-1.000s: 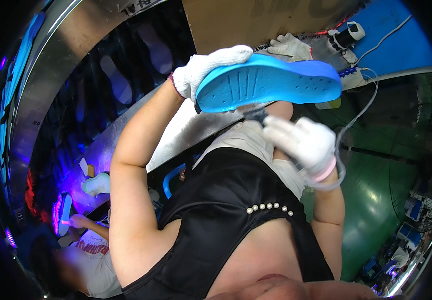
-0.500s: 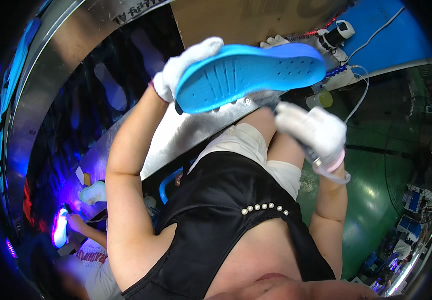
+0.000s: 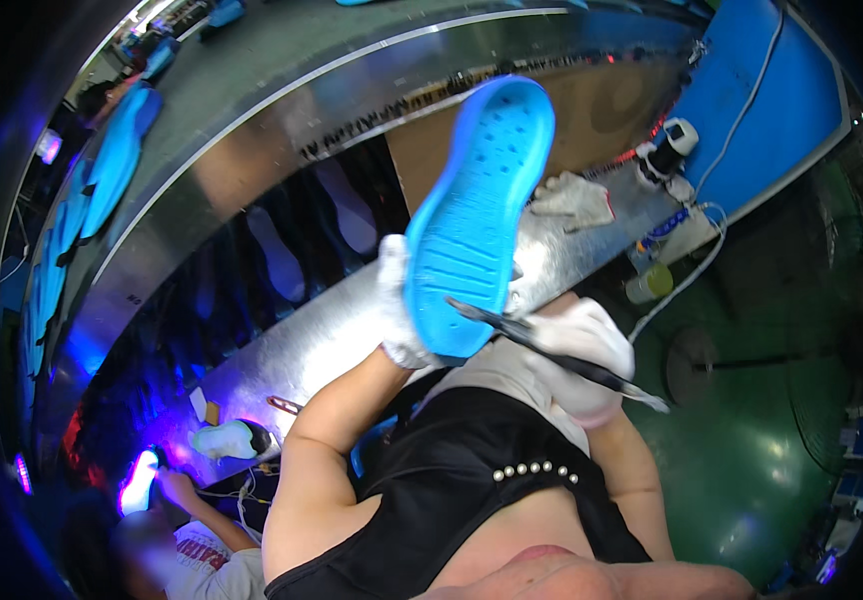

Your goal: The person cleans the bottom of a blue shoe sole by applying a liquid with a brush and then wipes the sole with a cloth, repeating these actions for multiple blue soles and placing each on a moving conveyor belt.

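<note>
A bright blue shoe sole (image 3: pixel 477 215) stands almost upright in front of me, tread side facing me. My left hand (image 3: pixel 397 310), in a white glove, grips its lower left edge from behind. My right hand (image 3: pixel 577 345), also in a white glove, holds a thin dark brush (image 3: pixel 542 350) whose tip touches the heel end of the sole. The brush handle runs down to the right past my hand.
A shiny metal bench (image 3: pixel 282 350) runs along in front of me. On it lie a spare white glove (image 3: pixel 574 200), a small white device (image 3: pixel 674 140) with cables, and a cup (image 3: pixel 649 285). Blue soles (image 3: pixel 117 150) hang at upper left. Another person (image 3: pixel 167 540) sits at lower left under violet light.
The blue sole has swung from lying flat to nearly upright, toe up. My right hand has brought the brush tip against its heel end.
</note>
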Demonstrator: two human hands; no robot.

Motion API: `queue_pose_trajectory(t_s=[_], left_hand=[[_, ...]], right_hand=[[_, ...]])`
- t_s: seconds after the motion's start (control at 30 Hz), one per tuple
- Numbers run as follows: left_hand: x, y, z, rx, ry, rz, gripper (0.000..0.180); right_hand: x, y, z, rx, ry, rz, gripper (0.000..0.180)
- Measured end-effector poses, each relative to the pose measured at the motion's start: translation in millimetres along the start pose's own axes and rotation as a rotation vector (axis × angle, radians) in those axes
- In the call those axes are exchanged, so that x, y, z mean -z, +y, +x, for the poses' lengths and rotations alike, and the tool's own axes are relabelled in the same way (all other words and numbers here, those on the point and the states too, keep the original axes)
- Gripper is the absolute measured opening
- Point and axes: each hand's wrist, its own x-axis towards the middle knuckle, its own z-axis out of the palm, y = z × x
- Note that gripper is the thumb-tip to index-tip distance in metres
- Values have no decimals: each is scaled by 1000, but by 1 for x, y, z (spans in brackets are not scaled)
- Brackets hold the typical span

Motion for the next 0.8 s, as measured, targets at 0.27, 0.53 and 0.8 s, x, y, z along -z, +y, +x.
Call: queue_pose_trajectory(t_s=[0.27, 0.53, 0.8], left_hand=[[-82, 136, 41, -386, -131, -27, 83], [-74, 227, -36, -1013, 307, 2654, 43], [-58, 355, -150, -366, 1061, 2959, 27]], right_hand=[[-4, 1, -10, -254, 234, 282, 29], [15, 26, -39, -566, 233, 286, 21], [-14, 27, -32, -776, 316, 668, 18]])
